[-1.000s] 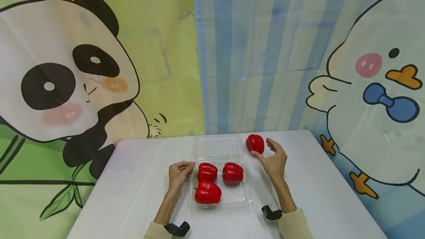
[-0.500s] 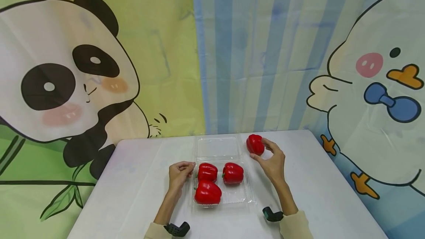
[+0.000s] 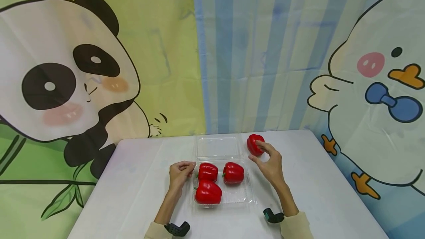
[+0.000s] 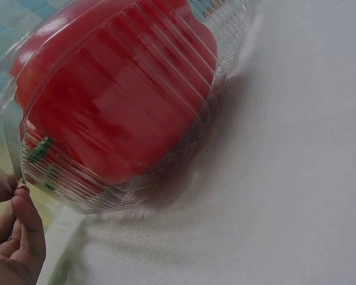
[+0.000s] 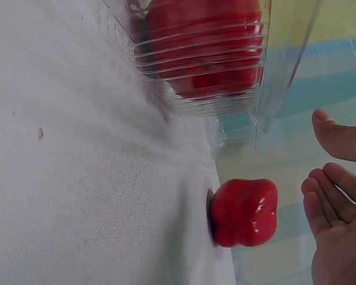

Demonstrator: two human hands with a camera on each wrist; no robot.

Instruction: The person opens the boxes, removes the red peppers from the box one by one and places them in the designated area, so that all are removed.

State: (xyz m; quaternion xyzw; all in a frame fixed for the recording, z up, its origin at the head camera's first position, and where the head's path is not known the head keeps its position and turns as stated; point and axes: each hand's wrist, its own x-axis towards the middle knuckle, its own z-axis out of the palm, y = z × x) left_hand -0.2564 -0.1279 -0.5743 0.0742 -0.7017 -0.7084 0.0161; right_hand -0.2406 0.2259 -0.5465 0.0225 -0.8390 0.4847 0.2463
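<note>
A clear plastic clamshell box (image 3: 237, 197) lies with its lid folded back, holding red bell peppers: a back-left one (image 3: 208, 172), a front-left one (image 3: 208, 193) and a right one (image 3: 234, 174). My left hand (image 3: 178, 175) pinches the box's left rim between thumb and fingertips, as the left wrist view shows close up. Beyond the box at the right, a loose red bell pepper (image 3: 254, 144) sits on the table. Near it is my right hand (image 3: 273, 164), thumb and fingers spread. In the right wrist view a gap shows between those fingers and the loose pepper (image 5: 244, 212).
The box's lid (image 3: 217, 147) lies flat toward the back edge of the white table (image 3: 139, 180). Behind the table hangs a curtain (image 3: 232, 65) printed with cartoon animals. A dark wrist camera (image 3: 273, 215) is strapped on the right wrist, another on the left.
My right hand has shifted slightly left, its fingers now overlapping the loose pepper in the head view. The left hand, box and peppers stay in place.
</note>
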